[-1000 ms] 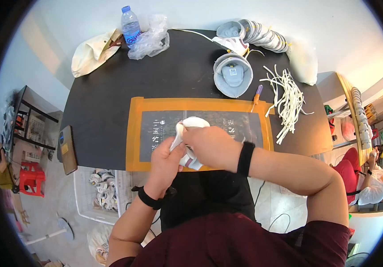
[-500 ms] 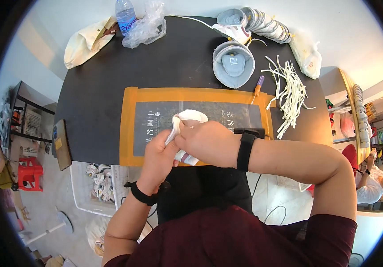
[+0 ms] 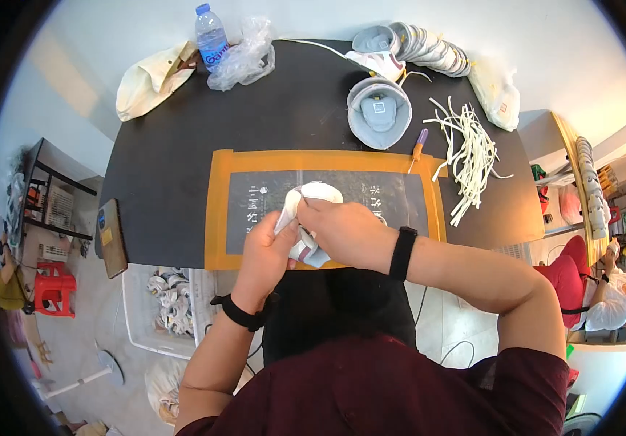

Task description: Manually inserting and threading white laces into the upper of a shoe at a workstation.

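Note:
Over the near edge of the table, both my hands grip a small white sewn piece (image 3: 318,192) with curved edges and grey and purple parts; its exact kind is unclear. My left hand (image 3: 268,245) pinches its left side, the thumb pointing up. My right hand (image 3: 349,231) is closed on its upper middle, back of the hand up, hiding much of the piece. A lower flap (image 3: 310,253) of it hangs between the hands. Below lies a dark printed panel (image 3: 255,196), framed by orange tape (image 3: 220,211).
Grey bowl-shaped sewn pieces (image 3: 379,116) stand at the back, beside white strips (image 3: 470,163) and an awl-like tool (image 3: 419,149). A bottle (image 3: 212,40), plastic bag (image 3: 249,58) and phone (image 3: 112,238) are leftward. A white crate (image 3: 132,320) stands below. Another person (image 3: 607,301) sits far right.
My view has shifted slightly, so the table sits a little lower and rightward. Both hands still hold the white piece, its lower flap now showing more. The person at right shows more leg.

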`<state>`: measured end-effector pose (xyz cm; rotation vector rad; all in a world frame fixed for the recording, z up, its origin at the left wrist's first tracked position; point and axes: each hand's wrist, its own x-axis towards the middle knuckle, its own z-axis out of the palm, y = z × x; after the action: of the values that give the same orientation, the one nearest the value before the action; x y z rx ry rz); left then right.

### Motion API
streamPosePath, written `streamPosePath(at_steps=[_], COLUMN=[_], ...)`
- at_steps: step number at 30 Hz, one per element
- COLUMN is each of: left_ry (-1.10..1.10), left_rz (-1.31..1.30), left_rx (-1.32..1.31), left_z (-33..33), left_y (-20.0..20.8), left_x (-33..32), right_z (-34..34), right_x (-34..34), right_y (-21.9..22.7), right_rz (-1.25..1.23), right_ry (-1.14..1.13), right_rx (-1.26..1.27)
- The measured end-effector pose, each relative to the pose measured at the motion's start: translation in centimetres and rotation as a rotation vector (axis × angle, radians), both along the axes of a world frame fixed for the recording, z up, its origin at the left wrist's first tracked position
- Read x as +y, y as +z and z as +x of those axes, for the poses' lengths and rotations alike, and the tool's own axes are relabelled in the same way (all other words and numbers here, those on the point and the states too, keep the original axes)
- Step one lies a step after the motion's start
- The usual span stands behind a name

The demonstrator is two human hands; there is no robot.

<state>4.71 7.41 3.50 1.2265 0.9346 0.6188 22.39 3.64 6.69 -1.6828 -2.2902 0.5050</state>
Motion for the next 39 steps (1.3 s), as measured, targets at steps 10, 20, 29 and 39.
streamPosePath(at_steps=[10,20,29,39], left_ry=[0.019,-0.084,-0.031,0.044], left_rz=[0.042,0.023,0.158,0.333], left_rx=[-0.003,0.008,0.105,0.12], left_z=[0.0,-0.3,0.0,0.4], left_y=[-0.2,0.5,0.3,-1.2], left_x=[-0.5,0.1,0.1,-0.7], right_z=[0.8,0.7,0.4,0.3], right_x=[-0.1,1.0,0.8,-0.8], right_y=[1.4,-0.6,-1.2,-0.2], right_rz=[0.033,-0.01,0.18,0.201], right_ry=[0.039,0.14,0.184,0.079], right_rx=[-0.077,-0.023,-0.116,-0.138])
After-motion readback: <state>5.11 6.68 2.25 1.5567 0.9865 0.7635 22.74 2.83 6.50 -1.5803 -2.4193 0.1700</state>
